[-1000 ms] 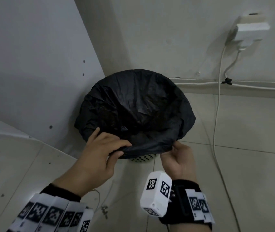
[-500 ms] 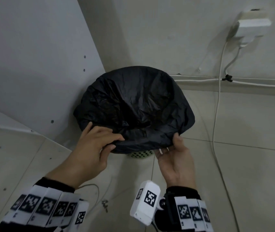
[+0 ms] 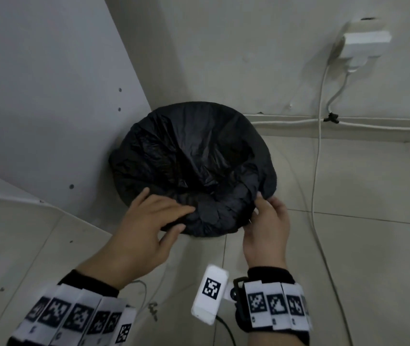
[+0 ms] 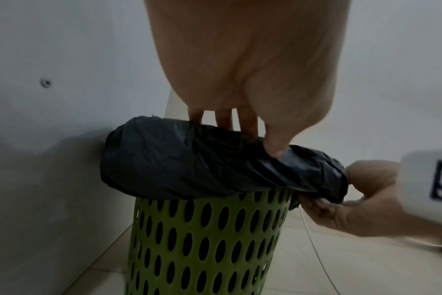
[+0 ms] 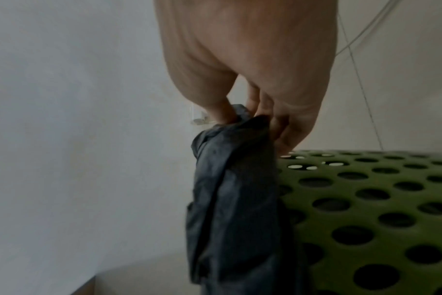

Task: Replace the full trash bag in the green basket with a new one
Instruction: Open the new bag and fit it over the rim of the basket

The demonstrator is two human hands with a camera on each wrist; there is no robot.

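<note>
A black trash bag (image 3: pixel 194 156) lines the green perforated basket (image 4: pixel 207 239) that stands in a corner, with its edge folded over the rim. The head view hides the basket under the bag. My left hand (image 3: pixel 174 216) grips the near rim: fingers lie over the top of the bag (image 4: pixel 189 159) and the thumb presses its outer fold. At the near right, my right hand (image 3: pixel 261 208) pinches a bunched fold of the bag's edge. The right wrist view shows that fold of the bag (image 5: pixel 232 189) hanging from the right hand (image 5: pixel 250 111) beside the basket wall (image 5: pixel 366 199).
A white cabinet panel (image 3: pixel 49 96) stands close on the basket's left and a wall behind it. A white cable (image 3: pixel 316 171) drops from a wall power adapter (image 3: pixel 363 43) across the tiled floor on the right. A small metal item on a thin wire (image 3: pixel 152 310) lies near my left wrist.
My right hand turned from palm-up under the bag's edge to pinching it at the near right. The near edge is now bunched up. My left hand stays on the near rim.
</note>
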